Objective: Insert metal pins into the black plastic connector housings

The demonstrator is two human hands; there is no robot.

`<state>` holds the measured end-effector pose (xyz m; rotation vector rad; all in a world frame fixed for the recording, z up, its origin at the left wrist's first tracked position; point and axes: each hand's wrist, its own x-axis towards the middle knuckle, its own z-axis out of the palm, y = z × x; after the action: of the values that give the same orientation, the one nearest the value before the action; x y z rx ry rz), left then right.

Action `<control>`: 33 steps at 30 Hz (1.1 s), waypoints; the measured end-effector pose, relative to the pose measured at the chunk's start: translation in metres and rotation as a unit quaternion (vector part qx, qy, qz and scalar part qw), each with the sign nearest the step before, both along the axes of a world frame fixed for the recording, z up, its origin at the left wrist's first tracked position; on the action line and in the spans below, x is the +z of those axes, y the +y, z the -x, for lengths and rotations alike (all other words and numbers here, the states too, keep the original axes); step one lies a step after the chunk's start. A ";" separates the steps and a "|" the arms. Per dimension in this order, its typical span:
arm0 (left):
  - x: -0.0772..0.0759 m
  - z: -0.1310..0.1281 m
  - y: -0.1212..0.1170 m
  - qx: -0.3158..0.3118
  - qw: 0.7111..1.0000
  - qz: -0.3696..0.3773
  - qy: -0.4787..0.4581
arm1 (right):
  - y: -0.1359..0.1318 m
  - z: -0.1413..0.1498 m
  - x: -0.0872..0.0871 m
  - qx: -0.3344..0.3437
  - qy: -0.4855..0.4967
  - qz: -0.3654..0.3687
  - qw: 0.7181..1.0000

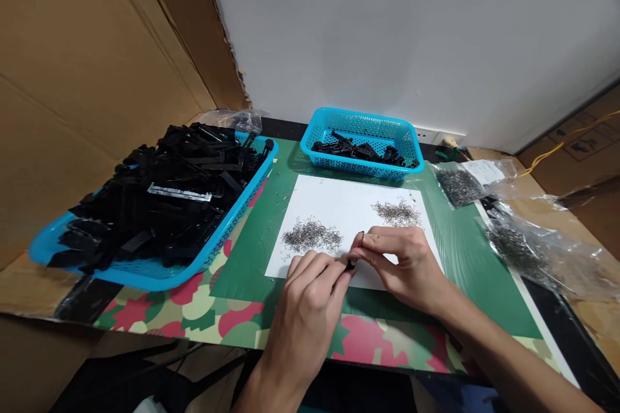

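Note:
My left hand (310,300) and my right hand (404,261) meet over the front edge of a white paper sheet (346,203). Both pinch a small black plastic part (355,251) between their fingertips. Two heaps of tiny metal springs lie on the sheet: one (311,236) just beyond my left hand, the other (397,213) beyond my right hand.
A big blue basket (159,274) heaped with black plastic parts stands at the left. A smaller blue basket (361,122) with a few black parts sits at the back. Plastic bags of springs (527,248) lie at the right on the green mat (460,251). Cardboard walls the left side.

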<state>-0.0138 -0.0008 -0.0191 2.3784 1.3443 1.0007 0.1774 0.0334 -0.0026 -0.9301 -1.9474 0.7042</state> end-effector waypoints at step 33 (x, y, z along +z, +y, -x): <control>-0.007 0.025 0.005 0.110 0.978 0.008 -0.177 | 0.102 -0.068 0.034 -0.306 -0.024 0.015 0.952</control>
<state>-0.0385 0.0043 -0.0266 1.9458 1.4843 1.3883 0.2450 0.1357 0.0317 -1.4852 -1.5543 0.3477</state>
